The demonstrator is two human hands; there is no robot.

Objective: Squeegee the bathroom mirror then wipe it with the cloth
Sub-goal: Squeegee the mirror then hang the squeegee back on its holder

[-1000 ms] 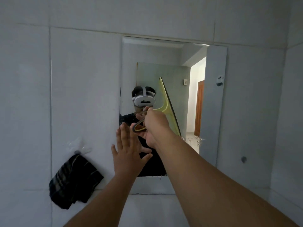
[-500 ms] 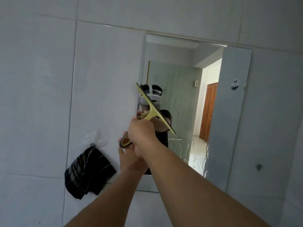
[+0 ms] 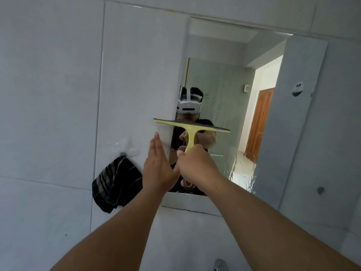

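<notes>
The frameless mirror is fixed to the grey tiled wall, with water streaks in its lower right part. My right hand grips the handle of a yellow squeegee; its blade lies nearly level across the mirror's left edge at mid height. My left hand is flat and open, fingers together, over the wall at the mirror's lower left edge, beside my right hand. A dark striped cloth hangs from a wall hook left of the mirror.
A clear plastic hook mount holds the cloth. A metal tap top shows at the bottom edge. A small round fitting sits on the wall right of the mirror. Grey tiles surround everything.
The squeegee blade has swung from near upright to nearly level and shifted left onto the mirror's left edge. My left hand has turned edge-on. The view has tilted and moved closer.
</notes>
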